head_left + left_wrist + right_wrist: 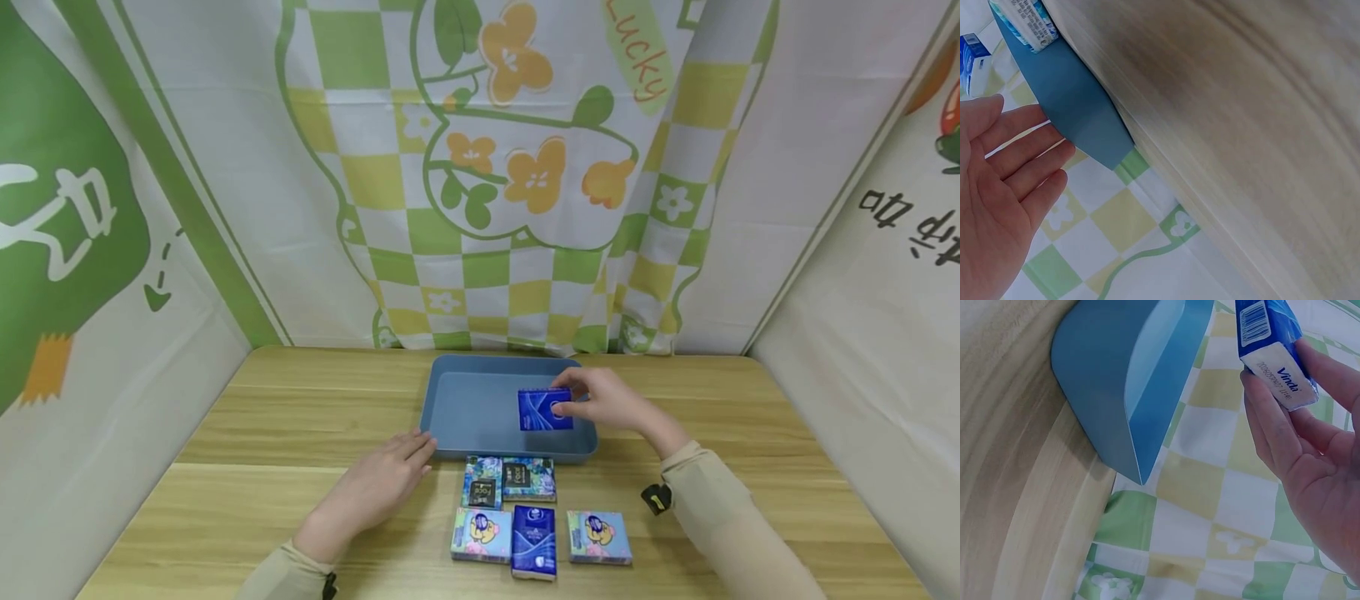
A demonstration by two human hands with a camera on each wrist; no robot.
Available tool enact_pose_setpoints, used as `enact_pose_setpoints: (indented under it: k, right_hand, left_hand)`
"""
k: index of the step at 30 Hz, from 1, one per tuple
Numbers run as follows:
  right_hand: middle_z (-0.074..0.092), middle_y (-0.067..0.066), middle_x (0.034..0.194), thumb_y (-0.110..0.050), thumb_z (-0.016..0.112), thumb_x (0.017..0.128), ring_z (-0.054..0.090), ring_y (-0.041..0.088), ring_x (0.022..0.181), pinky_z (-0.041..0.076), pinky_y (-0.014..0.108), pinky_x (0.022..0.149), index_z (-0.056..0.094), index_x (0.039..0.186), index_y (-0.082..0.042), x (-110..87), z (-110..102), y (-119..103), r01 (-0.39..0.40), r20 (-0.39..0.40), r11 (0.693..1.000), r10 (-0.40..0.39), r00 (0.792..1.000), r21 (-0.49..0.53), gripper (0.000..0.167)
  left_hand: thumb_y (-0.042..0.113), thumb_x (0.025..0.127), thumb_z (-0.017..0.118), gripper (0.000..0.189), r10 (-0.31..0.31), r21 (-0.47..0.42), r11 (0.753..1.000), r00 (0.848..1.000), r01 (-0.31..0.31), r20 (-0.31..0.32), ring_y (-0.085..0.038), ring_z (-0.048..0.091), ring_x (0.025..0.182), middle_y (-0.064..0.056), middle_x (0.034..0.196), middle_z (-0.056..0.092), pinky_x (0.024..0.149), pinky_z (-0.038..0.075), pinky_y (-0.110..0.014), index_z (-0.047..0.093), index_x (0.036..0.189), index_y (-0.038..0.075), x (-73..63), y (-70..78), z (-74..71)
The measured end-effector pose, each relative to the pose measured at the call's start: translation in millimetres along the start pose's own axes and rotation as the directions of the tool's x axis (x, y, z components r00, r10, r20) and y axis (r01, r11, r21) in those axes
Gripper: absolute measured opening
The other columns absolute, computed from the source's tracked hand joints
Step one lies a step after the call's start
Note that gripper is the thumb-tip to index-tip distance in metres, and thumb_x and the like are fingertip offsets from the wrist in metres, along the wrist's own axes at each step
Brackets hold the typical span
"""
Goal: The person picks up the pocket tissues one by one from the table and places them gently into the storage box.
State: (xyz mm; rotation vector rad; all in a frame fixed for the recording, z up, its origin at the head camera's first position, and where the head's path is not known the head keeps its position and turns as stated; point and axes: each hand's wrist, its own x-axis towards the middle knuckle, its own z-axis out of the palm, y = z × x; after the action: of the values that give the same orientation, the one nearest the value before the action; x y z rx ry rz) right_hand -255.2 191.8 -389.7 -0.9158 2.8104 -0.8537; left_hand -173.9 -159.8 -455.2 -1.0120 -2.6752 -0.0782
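Note:
A dark blue tissue pack (545,410) is pinched between thumb and fingers of my right hand (606,402), over the right part of a blue-grey tray (465,417). In the right wrist view the held pack (1277,353) shows a white end printed "Vinda" and a barcode. My left hand (382,475) lies with fingers extended, fingertips right at the tray's front left corner. From the left wrist view, the left hand (1010,169) has nothing in its palm and its fingers meet the tray's wall (1079,100).
In front of the tray lie two flowered packs (482,482), two light blue cartoon packs (599,537) and another dark blue pack (534,542). They rest on a wooden table (300,417). A patterned curtain (495,275) hangs behind its back edge.

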Motion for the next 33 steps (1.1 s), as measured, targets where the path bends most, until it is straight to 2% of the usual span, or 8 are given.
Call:
enact_pose_setpoints:
  k: [9,17,27,30,33]
  right_hand:
    - [0.069,-0.002,0.095,-0.033,0.069,0.086,0.065,0.011,0.086,0.055,0.026,0.070,0.067,0.112,-0.012,15.6,-3,2,-0.016,0.018,0.999,0.016,1.000,0.029,0.033]
    - [0.067,-0.005,0.085,-0.032,0.068,0.088,0.059,0.008,0.071,0.051,0.025,0.062,0.067,0.113,-0.012,31.6,-2,1,-0.062,0.064,0.997,0.059,0.996,0.036,0.033]
    - [0.069,-0.006,0.085,-0.034,0.068,0.087,0.061,0.007,0.074,0.053,0.025,0.065,0.066,0.114,-0.011,51.7,3,3,-0.085,0.092,0.996,0.083,0.992,0.015,0.035]
    - [0.068,-0.005,0.084,-0.035,0.068,0.087,0.062,0.009,0.073,0.052,0.025,0.064,0.066,0.114,-0.011,57.1,5,3,-0.095,0.092,0.995,0.093,0.991,0.020,0.036]
    - [0.067,-0.004,0.081,-0.034,0.068,0.088,0.064,0.017,0.072,0.050,0.026,0.060,0.065,0.115,-0.010,62.0,8,3,-0.105,0.103,0.994,0.101,0.990,0.040,0.037]
  left_hand:
    - [0.022,0.095,0.057,0.037,0.008,0.004,1.000,1.000,-0.008,-0.008,-0.033,0.056,0.120,-0.019,0.128,0.059,0.104,0.045,-0.045,0.059,0.124,-0.001,0.0,-0.4,-0.9]
    - [0.022,0.095,0.057,0.037,0.006,-0.002,1.000,1.000,-0.006,-0.005,-0.033,0.056,0.120,-0.019,0.128,0.059,0.104,0.046,-0.046,0.059,0.124,-0.001,-0.8,0.0,-2.2]
    - [0.022,0.095,0.056,0.037,0.006,0.006,1.000,1.000,-0.006,0.001,-0.032,0.056,0.120,-0.018,0.128,0.060,0.104,0.046,-0.044,0.059,0.125,-0.001,-1.5,1.1,-2.8]
    - [0.021,0.095,0.056,0.037,0.004,0.007,1.000,1.000,-0.004,-0.001,-0.032,0.056,0.120,-0.018,0.128,0.060,0.104,0.046,-0.044,0.059,0.125,-0.001,-1.1,1.4,-3.4]
    - [0.021,0.095,0.056,0.037,0.003,0.008,1.000,1.000,-0.003,-0.002,-0.032,0.057,0.120,-0.018,0.128,0.060,0.104,0.046,-0.044,0.059,0.125,-0.001,-0.7,1.3,-3.6]
